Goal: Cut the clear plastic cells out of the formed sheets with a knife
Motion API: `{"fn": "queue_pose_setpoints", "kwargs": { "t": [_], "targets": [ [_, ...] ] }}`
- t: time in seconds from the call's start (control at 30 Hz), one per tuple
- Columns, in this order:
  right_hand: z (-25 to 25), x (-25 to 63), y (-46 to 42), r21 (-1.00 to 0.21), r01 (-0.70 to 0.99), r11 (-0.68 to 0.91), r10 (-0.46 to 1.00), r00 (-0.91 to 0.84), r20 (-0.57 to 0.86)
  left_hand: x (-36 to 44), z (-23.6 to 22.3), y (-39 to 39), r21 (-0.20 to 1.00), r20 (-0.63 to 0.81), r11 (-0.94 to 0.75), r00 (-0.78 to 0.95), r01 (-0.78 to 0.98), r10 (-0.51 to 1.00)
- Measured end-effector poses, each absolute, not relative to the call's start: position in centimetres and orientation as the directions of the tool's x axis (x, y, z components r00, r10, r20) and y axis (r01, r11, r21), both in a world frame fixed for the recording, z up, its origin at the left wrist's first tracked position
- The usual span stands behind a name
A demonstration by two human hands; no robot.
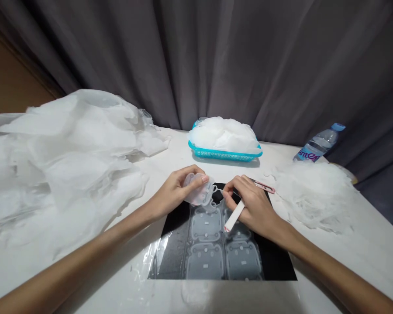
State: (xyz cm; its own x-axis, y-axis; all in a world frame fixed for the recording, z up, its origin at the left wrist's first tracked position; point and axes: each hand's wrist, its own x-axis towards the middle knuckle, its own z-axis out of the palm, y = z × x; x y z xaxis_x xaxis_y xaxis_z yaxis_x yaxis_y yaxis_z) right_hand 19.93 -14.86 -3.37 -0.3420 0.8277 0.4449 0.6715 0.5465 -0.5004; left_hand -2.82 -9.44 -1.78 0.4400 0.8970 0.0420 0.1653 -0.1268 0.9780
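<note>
My left hand [180, 189] pinches a rounded, translucent, soft-looking piece [198, 194] between thumb and fingers, above a black mat. At that piece's right edge, my right hand [249, 203] has its fingertips closed on a thin translucent strip [218, 188]. Tucked in the same hand is a slim white-and-pink tool [235, 216]; its exact kind is unclear because the hand covers its middle. Under both hands, a translucent sheet with several molded rounded panels [206, 224] lies on the black mat [278, 259]. The right forearm and hand partly cover this mat.
Large crumpled translucent sheets [68, 131] are heaped on the left of the white table [127, 266]. A turquoise basket [224, 155] piled with translucent pieces stands at the back. Thin scraps [317, 196] form a heap on the right, before a leaning water bottle [319, 143]. Grey curtain hangs behind.
</note>
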Motion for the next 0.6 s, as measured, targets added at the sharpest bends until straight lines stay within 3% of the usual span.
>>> {"fn": "queue_pose_setpoints", "kwargs": {
  "t": [0.13, 0.3, 0.6],
  "targets": [
    [-3.4, 20.1, -15.1, -0.621, 0.62, 0.481, 0.872, -0.263, 0.413, -2.5, -1.5, -10.1, 0.995, -0.036, -0.016, 0.51, 0.098, 0.859],
    [-3.0, 20.4, -15.1, -0.702, 0.49, 0.517, 0.848, -0.403, 0.344, -2.2, -1.0, -10.6, 0.997, -0.067, 0.027, 0.613, 0.074, 0.787],
    [-2.5, 20.6, -15.5, -0.755, 0.438, 0.488, 0.869, -0.325, 0.373, -2.4, -0.5, -10.8, 0.994, -0.113, 0.079, 0.68, 0.081, 0.724]
  ]
}}
